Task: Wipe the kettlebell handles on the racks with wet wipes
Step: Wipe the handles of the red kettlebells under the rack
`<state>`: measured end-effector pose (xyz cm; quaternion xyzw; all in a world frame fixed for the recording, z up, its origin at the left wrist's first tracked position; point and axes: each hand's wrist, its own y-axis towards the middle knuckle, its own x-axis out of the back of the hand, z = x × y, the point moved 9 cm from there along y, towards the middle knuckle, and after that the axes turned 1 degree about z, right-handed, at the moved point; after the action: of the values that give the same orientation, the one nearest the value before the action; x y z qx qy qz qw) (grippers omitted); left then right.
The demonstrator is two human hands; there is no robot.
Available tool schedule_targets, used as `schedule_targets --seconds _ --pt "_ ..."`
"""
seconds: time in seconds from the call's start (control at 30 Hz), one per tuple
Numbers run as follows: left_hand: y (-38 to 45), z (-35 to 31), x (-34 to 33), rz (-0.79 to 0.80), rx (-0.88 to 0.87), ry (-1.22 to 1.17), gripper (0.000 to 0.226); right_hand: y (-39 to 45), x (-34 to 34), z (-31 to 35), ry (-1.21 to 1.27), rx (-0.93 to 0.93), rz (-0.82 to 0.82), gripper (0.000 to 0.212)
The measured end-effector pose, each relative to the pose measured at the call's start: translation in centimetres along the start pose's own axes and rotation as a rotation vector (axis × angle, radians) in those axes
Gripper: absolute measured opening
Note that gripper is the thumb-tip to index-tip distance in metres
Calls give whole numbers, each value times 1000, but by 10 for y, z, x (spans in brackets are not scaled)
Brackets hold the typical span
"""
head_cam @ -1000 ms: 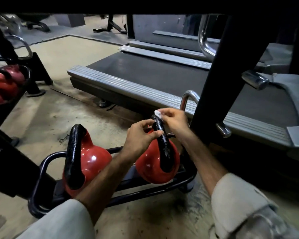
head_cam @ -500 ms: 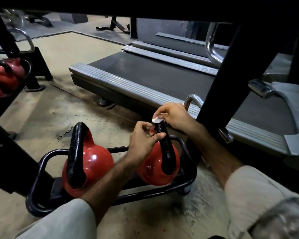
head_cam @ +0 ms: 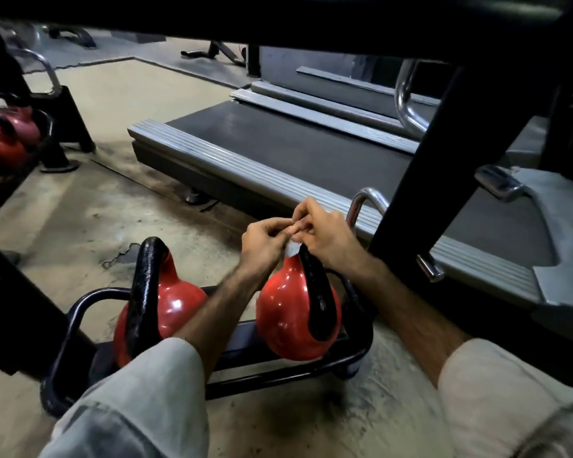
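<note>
Cast iron under red paint, the kettlebell (head_cam: 291,312) in front of me sits on the low rack (head_cam: 80,305) at floor level, the right one of a pair, and I judge it far too heavy to shift under a wipe, so it needs no steadying. Its black handle (head_cam: 315,292) is stiff, glossy and probably slick once wet; the place to take hold is the arch at the top, wrapping the cloth round it and dragging down each side. What I hold is the opposite sort of thing: the wipe (head_cam: 292,248) is thin, limp and damp, light enough to bunch or tear if I pull hard. My left hand (head_cam: 263,241) and right hand (head_cam: 325,234) are both closed narrow, fingertips pinching the wipe between them just above the handle's top, touching or nearly touching it; I cannot tell which. Most of the wipe is buried inside my fingers, with only a small pale corner showing, so how it is folded is unclear. The handle's far side and top are hidden behind my hands. The second kettlebell (head_cam: 166,305) stands to the left, its lower part cut off by my sleeve (head_cam: 139,398). More red kettlebells (head_cam: 4,143) sit on another rack at the far left, dim and partly cropped. A dark beam overhead blocks the upper view.
</note>
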<state>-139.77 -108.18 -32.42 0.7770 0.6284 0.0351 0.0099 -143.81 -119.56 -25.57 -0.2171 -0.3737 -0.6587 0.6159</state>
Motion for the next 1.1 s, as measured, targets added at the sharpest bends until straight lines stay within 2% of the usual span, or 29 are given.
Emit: schedule_targets --seconds 0.1,0.17,0.3,0.47,0.57,0.63,0.7,0.87,0.97,1.1 --pt "-1 -1 0 19 -8 -50 12 -5 3 1 -37 6 -75 28" --pt "-6 3 0 6 -11 -120 12 -6 5 1 -33 20 -124 25" --pt "-19 14 -3 -95 -16 -204 15 -8 9 -8 43 -65 -211 25" --pt "-1 11 10 -288 -66 102 18 -26 6 -30 20 -262 -47 47" --pt "15 20 0 -231 -26 289 17 -31 11 -32 11 -263 -22 47" --pt "13 27 -5 -175 6 267 16 -30 13 -30 15 -264 -11 46" --pt "5 37 -3 -169 14 139 17 -29 13 -30 26 -263 -3 45" --pt "-12 34 1 -208 -76 0 22 -31 12 -31 40 -265 -6 46" --pt "-16 27 -1 -191 -190 116 29 -32 14 -29 14 -256 -3 46" --pt "-13 26 2 -244 -177 236 29 -32 14 -28 36 -273 -2 48"
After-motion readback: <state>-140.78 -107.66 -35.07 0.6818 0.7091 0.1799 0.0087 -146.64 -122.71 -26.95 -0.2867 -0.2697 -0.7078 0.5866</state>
